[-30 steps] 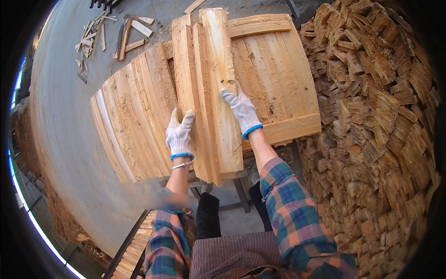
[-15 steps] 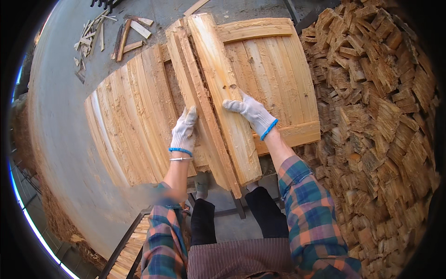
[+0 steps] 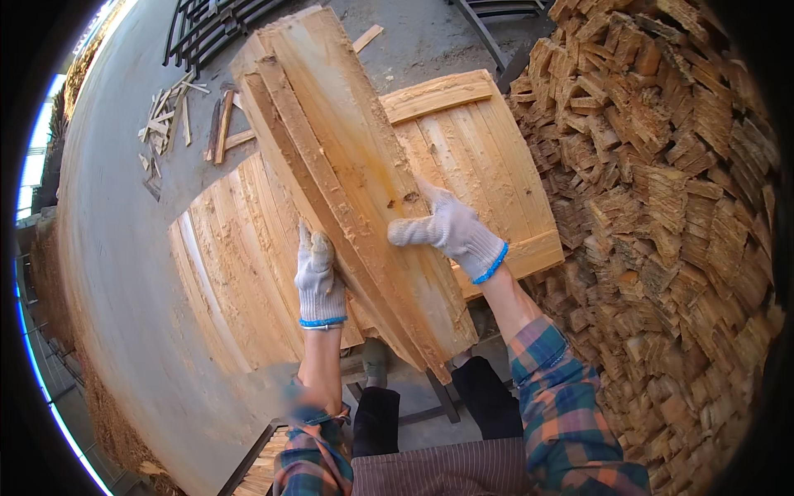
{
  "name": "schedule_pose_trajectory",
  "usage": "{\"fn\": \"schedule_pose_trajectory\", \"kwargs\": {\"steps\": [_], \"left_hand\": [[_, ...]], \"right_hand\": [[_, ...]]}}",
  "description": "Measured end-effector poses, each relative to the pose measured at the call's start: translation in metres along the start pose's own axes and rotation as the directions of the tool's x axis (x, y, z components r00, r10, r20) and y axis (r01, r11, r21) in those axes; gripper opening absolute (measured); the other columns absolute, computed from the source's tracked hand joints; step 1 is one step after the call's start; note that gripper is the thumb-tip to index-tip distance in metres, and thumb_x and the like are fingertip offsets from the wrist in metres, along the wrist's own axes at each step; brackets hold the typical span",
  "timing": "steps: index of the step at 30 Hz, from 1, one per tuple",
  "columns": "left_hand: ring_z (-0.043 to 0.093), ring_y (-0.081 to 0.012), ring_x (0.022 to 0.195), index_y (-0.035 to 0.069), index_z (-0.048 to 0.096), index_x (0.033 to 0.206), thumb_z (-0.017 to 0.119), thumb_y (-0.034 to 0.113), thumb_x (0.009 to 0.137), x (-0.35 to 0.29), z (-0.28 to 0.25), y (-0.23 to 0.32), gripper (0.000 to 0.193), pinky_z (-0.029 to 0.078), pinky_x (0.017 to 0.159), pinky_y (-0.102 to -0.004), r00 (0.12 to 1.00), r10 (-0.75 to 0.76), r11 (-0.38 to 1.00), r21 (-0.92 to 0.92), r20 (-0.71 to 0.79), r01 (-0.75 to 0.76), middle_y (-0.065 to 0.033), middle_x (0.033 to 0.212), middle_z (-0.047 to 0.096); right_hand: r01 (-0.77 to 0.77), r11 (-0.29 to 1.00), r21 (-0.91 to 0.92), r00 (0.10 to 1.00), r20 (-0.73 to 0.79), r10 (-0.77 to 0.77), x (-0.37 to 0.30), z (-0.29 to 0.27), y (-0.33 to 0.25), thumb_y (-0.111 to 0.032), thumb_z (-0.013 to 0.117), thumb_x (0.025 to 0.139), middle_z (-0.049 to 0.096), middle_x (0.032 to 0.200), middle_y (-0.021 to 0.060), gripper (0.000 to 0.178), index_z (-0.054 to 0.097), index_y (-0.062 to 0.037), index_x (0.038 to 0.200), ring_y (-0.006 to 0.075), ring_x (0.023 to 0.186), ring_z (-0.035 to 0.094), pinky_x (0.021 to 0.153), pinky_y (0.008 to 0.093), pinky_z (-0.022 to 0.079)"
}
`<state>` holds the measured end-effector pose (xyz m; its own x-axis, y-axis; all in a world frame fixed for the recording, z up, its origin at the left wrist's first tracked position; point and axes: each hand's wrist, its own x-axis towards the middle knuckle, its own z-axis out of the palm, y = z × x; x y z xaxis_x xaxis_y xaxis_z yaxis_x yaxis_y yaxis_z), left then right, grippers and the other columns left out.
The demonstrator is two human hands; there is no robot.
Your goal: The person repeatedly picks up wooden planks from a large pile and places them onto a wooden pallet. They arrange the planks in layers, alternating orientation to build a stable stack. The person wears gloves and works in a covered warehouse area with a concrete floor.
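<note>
A stack of rough wooden planks [image 3: 343,132] is raised and tilted in front of me, its far end toward the upper left. My left hand [image 3: 319,279], in a white knitted glove with a blue cuff, grips the stack's left edge. From the right edge, my right hand [image 3: 453,230], gloved alike, clasps the top plank with its thumb lying over the face near two dark knots. The fingers beneath the wood are hidden. Under the stack lie more planks side by side, a left group [image 3: 240,256] and a right group [image 3: 471,157] edged by crosswise boards.
A tall heap of split wood pieces [image 3: 645,231] rises along the right. Thin offcuts [image 3: 169,116] litter the grey concrete floor [image 3: 124,215] at far left. Black metal frames [image 3: 207,33] stand at the back. Close by my left forearm is a rack of wood strips [image 3: 263,459].
The plank stack has come up off the planks below, its far end looming larger and leaning farther left. Both hands moved with it, keeping their hold. The view has shifted slightly.
</note>
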<state>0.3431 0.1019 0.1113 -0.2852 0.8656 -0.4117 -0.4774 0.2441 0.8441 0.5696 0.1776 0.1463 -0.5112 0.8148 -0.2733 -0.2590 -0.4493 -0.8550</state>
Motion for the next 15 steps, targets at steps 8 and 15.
{"fn": "schedule_pose_trajectory", "kwargs": {"steps": [8, 15], "left_hand": [[0.062, -0.0203, 0.107, 0.005, 0.050, 0.135, 0.067, 0.027, 0.093, 0.013, 0.055, 0.108, 0.049, 0.052, 0.092, -0.0350, 0.859, 0.307, 0.952, -0.140, 0.410, -0.274, -0.0078, 0.119, 0.064], [0.070, -0.0343, 0.085, 0.006, 0.074, 0.087, 0.063, 0.016, 0.077, 0.135, -0.183, -0.102, 0.018, 0.056, 0.072, -0.0450, 0.807, 0.211, -0.320, 0.819, 0.551, -0.476, -0.0181, 0.093, 0.072]], "right_hand": [[0.392, 0.763, -0.514, 0.912, 0.109, -0.396, -0.024, 0.025, -0.145, -0.025, 0.090, 0.067, 0.062, 0.132, 0.0125, 0.094, 0.043, -0.0045, 0.145, 0.0196, 0.116, 0.060, 0.098, 0.0331, 0.050], [0.246, 0.715, -0.655, 0.952, 0.026, -0.304, 0.005, -0.026, -0.014, -0.017, 0.078, 0.075, 0.063, 0.128, 0.0156, 0.071, 0.047, -0.0045, 0.138, 0.0258, 0.115, 0.063, 0.097, 0.0330, 0.051]]}}
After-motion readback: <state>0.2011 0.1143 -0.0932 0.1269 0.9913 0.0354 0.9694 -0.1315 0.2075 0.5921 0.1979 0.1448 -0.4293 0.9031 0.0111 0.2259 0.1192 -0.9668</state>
